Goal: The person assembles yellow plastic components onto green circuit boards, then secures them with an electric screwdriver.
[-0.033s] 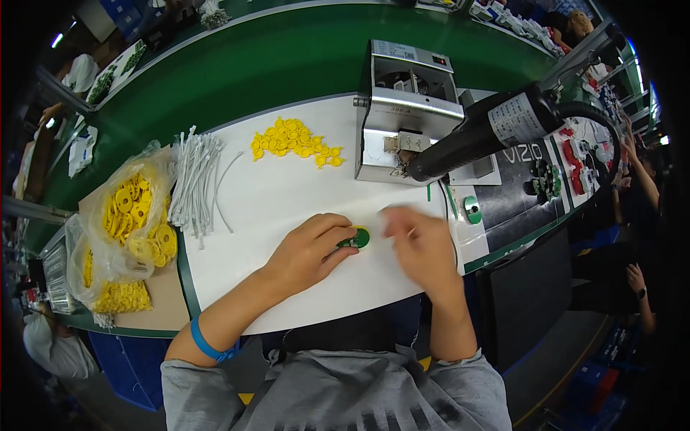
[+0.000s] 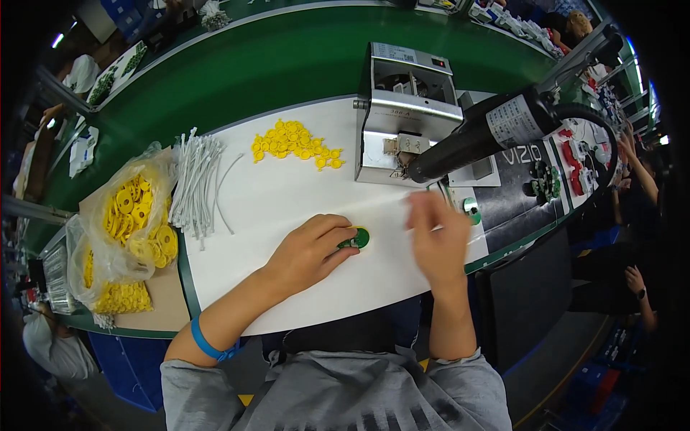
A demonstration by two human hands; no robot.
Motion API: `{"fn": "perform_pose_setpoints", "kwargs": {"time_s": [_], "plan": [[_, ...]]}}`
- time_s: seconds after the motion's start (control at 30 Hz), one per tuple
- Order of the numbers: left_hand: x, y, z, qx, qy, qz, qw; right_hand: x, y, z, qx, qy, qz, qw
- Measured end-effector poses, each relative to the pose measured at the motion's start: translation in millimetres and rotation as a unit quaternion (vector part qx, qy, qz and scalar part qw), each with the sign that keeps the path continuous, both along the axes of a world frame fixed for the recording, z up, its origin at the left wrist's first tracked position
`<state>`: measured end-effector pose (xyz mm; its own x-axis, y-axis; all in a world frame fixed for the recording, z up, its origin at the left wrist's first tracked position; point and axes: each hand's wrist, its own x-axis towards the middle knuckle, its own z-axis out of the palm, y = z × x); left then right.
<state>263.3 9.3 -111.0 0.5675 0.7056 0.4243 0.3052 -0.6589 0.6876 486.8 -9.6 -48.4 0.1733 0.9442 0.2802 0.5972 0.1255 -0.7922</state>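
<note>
My left hand (image 2: 305,250) is closed over a small round green circuit board (image 2: 362,238) with a thin yellow edge, pinning it on the white work surface. Its fingers cover part of the board. To the right, my right hand (image 2: 435,241) hovers beneath a black cylindrical tool (image 2: 467,147), its fingers smeared by motion; whether it holds anything does not show. Close to that hand lies another round green piece (image 2: 471,210) with a dark centre. Beyond both hands sits a loose pile of small yellow plastic parts (image 2: 291,141).
A metal machine (image 2: 407,115) stands at the back right. White cable ties or cut wires (image 2: 192,183) lie in a bundle at left, beside an open plastic bag (image 2: 97,205) of yellow discs. Round green boards (image 2: 546,179) stand on a black mat. A green belt (image 2: 287,57) runs behind.
My right hand has moved right and slightly away from me, toward the black tool and the round green piece. My left hand and its board have stayed in place.
</note>
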Motion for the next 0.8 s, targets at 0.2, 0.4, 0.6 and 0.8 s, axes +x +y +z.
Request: {"fn": "perform_pose_setpoints", "kwargs": {"time_s": [0.2, 0.4, 0.6, 0.8], "plan": [[12.9, 17.5, 23.3, 0.027, 0.020, 0.008, 0.999, 16.7, 56.0, 32.9, 0.266, 0.171, 0.102, 0.943], [19.2, 37.7, 13.6, 0.014, -0.014, 0.023, 1.000, 6.3, 74.0, 60.8, 0.155, 0.428, 0.235, 0.859], [16.4, 47.0, 4.6, 0.025, -0.017, 0.019, 0.999, -24.9, 89.3, 78.1, 0.207, 0.339, 0.108, 0.911], [14.8, 51.6, -3.4, 0.028, -0.008, 0.023, 0.999, -52.9, 117.5, 70.6, 0.268, 0.192, 0.018, 0.944]]}}
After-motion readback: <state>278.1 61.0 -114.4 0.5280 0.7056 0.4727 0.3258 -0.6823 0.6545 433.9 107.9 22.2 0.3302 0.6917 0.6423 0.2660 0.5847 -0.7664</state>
